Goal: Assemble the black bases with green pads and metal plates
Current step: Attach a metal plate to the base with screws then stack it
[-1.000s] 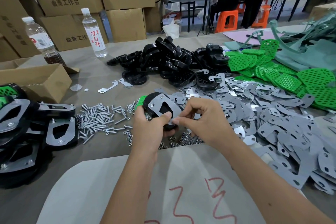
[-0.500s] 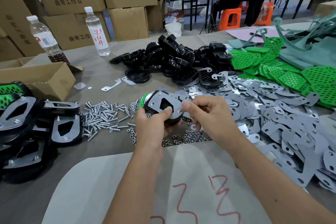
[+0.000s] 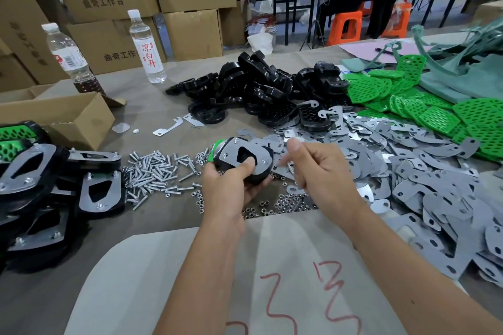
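My left hand (image 3: 228, 187) grips a black base (image 3: 258, 175) with a grey metal plate (image 3: 231, 153) on top, thumb pressed on the plate; a green pad edge shows at its left. My right hand (image 3: 321, 171) hovers just right of it, fingers curled and thumb up, with nothing visible in it. Loose black bases (image 3: 258, 84) are heaped behind. Green pads (image 3: 435, 111) lie at the right, and grey metal plates (image 3: 408, 171) spread across the right side.
Screws (image 3: 155, 171) and nuts (image 3: 272, 207) lie scattered near my hands. Finished assemblies (image 3: 35, 185) are stacked at the left beside an open cardboard box (image 3: 68, 117). Two water bottles (image 3: 145, 46) stand behind. A white sheet (image 3: 190, 280) with red marks covers the near table.
My right hand has come off the plate's right corner and drawn a little to the right. My left hand keeps its hold on the assembly.
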`<action>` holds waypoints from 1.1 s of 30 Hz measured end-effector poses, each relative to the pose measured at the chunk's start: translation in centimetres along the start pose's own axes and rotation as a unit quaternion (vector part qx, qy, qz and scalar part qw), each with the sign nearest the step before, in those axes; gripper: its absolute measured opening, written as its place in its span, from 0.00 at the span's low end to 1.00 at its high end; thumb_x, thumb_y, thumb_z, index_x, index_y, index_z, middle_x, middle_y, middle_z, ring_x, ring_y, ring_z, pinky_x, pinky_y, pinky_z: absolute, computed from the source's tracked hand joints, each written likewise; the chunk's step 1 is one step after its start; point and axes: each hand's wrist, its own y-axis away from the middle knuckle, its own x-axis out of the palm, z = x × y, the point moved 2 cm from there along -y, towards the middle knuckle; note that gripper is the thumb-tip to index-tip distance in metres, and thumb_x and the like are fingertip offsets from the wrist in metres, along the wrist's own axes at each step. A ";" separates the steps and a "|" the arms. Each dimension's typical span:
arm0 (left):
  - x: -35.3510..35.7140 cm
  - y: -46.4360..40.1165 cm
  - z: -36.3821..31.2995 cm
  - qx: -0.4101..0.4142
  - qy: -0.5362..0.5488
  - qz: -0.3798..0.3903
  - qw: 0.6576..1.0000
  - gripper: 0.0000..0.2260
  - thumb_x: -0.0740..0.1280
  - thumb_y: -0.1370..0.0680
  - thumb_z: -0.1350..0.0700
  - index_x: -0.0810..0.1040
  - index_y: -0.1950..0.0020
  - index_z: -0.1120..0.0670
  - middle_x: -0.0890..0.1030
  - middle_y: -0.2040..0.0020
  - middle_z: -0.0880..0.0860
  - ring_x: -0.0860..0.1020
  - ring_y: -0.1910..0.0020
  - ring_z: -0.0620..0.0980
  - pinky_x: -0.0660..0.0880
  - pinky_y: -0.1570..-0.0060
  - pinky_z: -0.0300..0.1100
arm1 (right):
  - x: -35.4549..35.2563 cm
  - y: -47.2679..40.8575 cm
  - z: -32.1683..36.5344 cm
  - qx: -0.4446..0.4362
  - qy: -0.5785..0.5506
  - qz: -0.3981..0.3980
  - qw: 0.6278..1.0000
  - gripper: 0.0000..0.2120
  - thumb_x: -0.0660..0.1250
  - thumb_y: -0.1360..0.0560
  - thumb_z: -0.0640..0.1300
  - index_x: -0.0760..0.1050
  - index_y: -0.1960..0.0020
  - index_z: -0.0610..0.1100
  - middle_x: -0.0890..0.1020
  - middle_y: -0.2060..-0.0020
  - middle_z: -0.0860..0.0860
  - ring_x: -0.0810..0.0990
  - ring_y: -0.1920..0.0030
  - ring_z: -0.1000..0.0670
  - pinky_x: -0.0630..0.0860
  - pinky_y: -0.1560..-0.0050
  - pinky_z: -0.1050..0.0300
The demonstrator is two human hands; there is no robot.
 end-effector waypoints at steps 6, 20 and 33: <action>0.1 0.0 0.0 0.001 0.003 -0.005 1.000 0.14 0.72 0.22 0.67 0.76 0.37 0.60 0.86 0.45 0.60 0.87 0.55 0.60 0.83 0.63 0.45 | 0.4 -0.1 0.1 0.020 0.007 0.020 1.000 0.32 0.62 0.17 0.59 0.73 0.75 0.44 0.67 0.79 0.42 0.69 0.77 0.49 0.71 0.71 0.63; 0.0 0.1 0.3 0.042 -0.102 -0.003 0.994 0.14 0.75 0.24 0.63 0.78 0.40 0.53 0.86 0.45 0.56 0.86 0.48 0.57 0.83 0.61 0.46 | 0.5 -0.4 -1.0 -0.055 0.135 0.062 0.987 0.06 0.73 0.22 0.38 0.82 0.52 0.49 0.80 0.67 0.51 0.78 0.69 0.44 0.75 0.66 0.49; 0.1 0.4 0.2 0.117 -0.160 -0.014 0.980 0.22 0.79 0.35 0.52 0.78 0.43 0.48 0.86 0.46 0.54 0.85 0.46 0.58 0.83 0.48 0.60 | 1.1 -0.4 0.0 -0.116 0.343 0.059 0.930 0.04 0.65 0.18 0.46 0.71 0.51 0.49 0.74 0.55 0.58 0.75 0.59 0.50 0.73 0.59 0.48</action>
